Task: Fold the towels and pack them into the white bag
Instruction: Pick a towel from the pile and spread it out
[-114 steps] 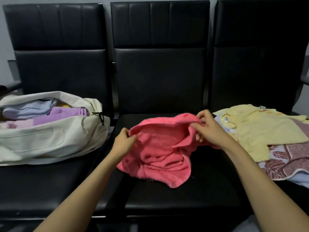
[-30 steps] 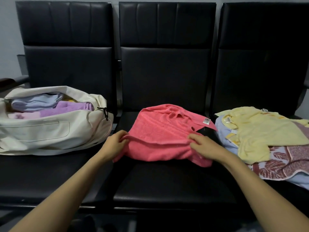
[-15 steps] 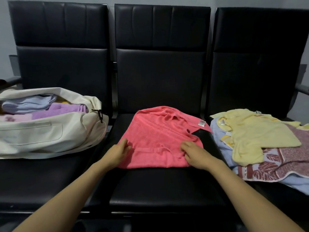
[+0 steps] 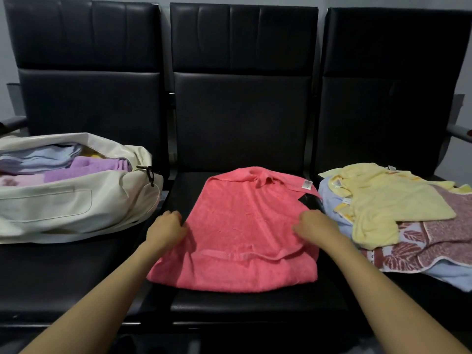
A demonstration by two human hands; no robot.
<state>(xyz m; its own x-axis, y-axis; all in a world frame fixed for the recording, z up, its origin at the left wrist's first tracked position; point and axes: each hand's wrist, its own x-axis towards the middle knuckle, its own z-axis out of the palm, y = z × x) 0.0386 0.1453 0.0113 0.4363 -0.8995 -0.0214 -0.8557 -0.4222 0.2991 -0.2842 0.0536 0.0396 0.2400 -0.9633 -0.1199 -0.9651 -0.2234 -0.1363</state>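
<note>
A pink towel (image 4: 242, 226) lies spread on the middle black seat, its near part doubled over with a fold line across it. My left hand (image 4: 167, 229) grips its left edge with curled fingers. My right hand (image 4: 315, 227) pinches the cloth near its right edge. The white bag (image 4: 63, 208) lies open on the left seat, with folded blue and purple towels (image 4: 84, 164) inside. On the right seat sits a heap of unfolded towels: a yellow one (image 4: 390, 203) on top, a red patterned one (image 4: 434, 238) and a light blue one beneath.
Three black padded chairs stand in a row with high backs (image 4: 242, 98). Grey armrests (image 4: 459, 132) stick out at both ends. The front strip of the middle seat (image 4: 255, 305) shows bare below the towel.
The crumpled pink towel was laid out flat on the middle seat. In the last half second both hands slid along it and more of the near part now lies toward me.
</note>
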